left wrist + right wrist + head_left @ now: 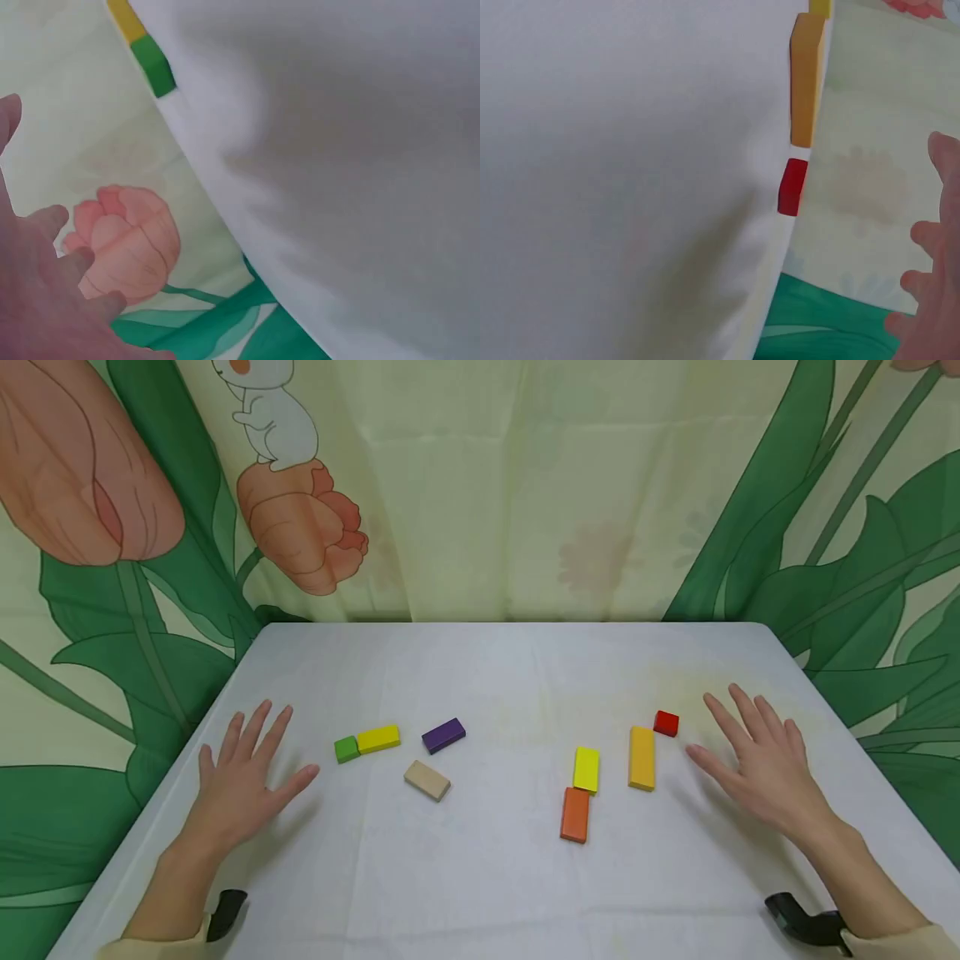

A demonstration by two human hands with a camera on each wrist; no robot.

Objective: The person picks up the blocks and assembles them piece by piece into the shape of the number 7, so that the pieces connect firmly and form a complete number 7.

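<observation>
My left hand [238,785] hovers over the table's left side, fingers spread, holding nothing. Nearest to it lie a small green block [347,749] and a yellow block [378,739], end to end. Farther right are a purple block [443,736] and a beige block [427,781]. On the other side my right hand [768,768] is also spread and holds nothing. Beside its fingertips sit a red cube [666,723] and an orange-yellow block [642,758]. Left of those, a bright yellow block [587,770] meets an orange block [575,815] at its near end.
A white cloth covers the table [480,885]. Behind it hangs a curtain [510,493] printed with tulips, leaves and a white rabbit. A black strap piece [227,914] shows at the left wrist, and another black piece [806,922] at the right.
</observation>
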